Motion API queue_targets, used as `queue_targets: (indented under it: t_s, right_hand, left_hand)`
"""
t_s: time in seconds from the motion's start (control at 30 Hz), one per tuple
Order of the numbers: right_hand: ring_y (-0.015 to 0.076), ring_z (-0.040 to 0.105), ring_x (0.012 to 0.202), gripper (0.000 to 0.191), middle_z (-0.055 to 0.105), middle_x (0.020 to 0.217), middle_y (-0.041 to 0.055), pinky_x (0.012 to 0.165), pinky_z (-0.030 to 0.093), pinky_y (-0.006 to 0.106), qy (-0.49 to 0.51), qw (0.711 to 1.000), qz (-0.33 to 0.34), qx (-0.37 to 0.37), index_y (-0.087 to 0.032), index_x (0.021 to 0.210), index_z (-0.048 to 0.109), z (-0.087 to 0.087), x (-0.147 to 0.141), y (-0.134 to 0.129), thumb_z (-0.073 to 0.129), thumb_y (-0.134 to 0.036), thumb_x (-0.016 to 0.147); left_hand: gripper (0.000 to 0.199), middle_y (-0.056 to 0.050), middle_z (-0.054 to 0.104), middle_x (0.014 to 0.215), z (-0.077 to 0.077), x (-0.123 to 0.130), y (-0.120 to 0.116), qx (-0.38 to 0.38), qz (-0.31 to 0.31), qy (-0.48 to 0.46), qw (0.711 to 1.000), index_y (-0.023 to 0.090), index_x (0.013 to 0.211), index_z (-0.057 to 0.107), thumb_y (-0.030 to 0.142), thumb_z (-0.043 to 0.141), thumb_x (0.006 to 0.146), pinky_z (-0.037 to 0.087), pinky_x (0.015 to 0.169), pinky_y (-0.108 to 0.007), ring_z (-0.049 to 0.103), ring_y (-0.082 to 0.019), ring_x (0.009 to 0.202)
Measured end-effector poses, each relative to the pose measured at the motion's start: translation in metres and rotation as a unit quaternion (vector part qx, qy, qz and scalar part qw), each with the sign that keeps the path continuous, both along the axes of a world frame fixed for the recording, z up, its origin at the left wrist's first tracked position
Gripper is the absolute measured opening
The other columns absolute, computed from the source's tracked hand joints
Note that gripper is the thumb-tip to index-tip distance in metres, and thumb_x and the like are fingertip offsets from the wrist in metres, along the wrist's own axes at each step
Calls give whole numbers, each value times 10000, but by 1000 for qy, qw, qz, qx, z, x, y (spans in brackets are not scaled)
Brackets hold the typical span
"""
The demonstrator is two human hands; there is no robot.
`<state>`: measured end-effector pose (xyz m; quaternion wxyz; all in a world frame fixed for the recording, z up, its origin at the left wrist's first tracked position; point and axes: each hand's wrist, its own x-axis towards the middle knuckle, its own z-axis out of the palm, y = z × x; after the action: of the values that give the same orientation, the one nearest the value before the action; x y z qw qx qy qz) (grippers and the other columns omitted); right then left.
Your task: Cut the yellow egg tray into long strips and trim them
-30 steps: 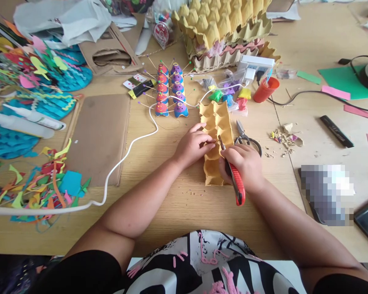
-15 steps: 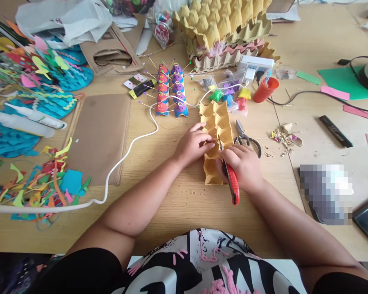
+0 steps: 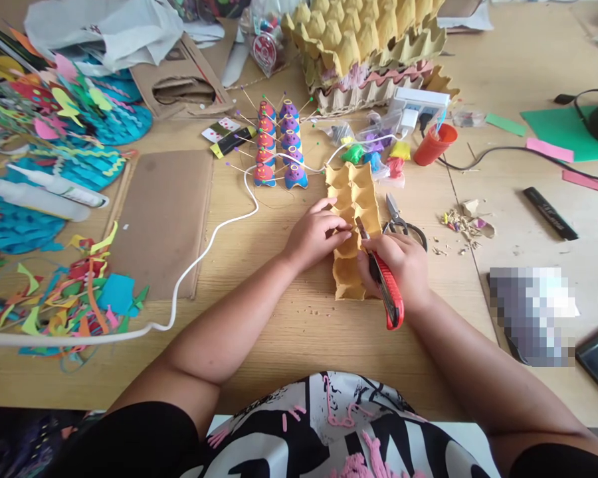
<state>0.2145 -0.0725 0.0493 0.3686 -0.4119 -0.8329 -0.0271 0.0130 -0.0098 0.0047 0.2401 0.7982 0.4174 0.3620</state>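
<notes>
A yellow egg carton piece (image 3: 347,260) lies on the table with its cups facing up. My left hand (image 3: 313,238) rests on its left side, fingers spread over the cups and pressing on it. In my right hand (image 3: 402,269) is a red utility knife (image 3: 391,295), its blade tip down at the middle of the carton. Black-handled scissors (image 3: 393,211) lie just right of the carton, partly behind my right hand.
Painted egg-cup figures (image 3: 265,143) stand beyond the carton beside a white cable (image 3: 214,232). Stacked egg trays (image 3: 363,46), a red cup (image 3: 435,144) and clay bags (image 3: 373,159) are at the back. Paper scraps (image 3: 74,292) and cardboard (image 3: 164,219) lie left.
The red knife's handle has swung to the right with my right hand, so the knife slants more. My left hand has stayed on the carton.
</notes>
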Motion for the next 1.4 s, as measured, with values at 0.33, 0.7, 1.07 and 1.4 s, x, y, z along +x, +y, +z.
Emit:
queue_targets:
  t_s: [0.33, 0.7, 1.07, 1.4]
  right_hand:
    - [174, 619, 611, 82, 675, 748, -3, 600, 491, 329, 164, 978, -33, -124, -270, 895, 563, 0, 4, -2, 634, -229, 904]
    - [188, 593, 603, 64, 668, 695, 16, 629, 450, 334, -17, 1000, 12, -12, -232, 861, 584, 0, 3, 0, 571, -178, 893]
    - [173, 568, 608, 104, 653, 672, 9, 624, 415, 301, -53, 998, 2, -16, -226, 828, 575, 7, -3, -3, 536, -165, 903]
    - [188, 616, 619, 55, 682, 700, 25, 635, 480, 318, -19, 998, -4, -52, -224, 856, 578, 6, -1, 0, 551, -193, 893]
  left_hand:
    - [62, -46, 727, 751, -1, 0, -2, 16, 4, -23, 1000, 197, 921, 796, 245, 764, 896, 540, 1075, -493, 591, -345, 1396]
    - [90, -53, 735, 769, -2, 0, 0, 8, -2, -7, 1000, 196, 923, 804, 270, 764, 894, 530, 1101, -501, 582, -346, 1396]
    - [101, -50, 744, 804, 2, -1, -1, -4, -4, -4, 1000, 201, 920, 808, 280, 749, 897, 501, 1153, -504, 573, -341, 1398]
    - [88, -46, 729, 785, 3, -1, -2, -9, -3, -4, 1000, 208, 910, 804, 274, 747, 899, 495, 1159, -501, 577, -336, 1393]
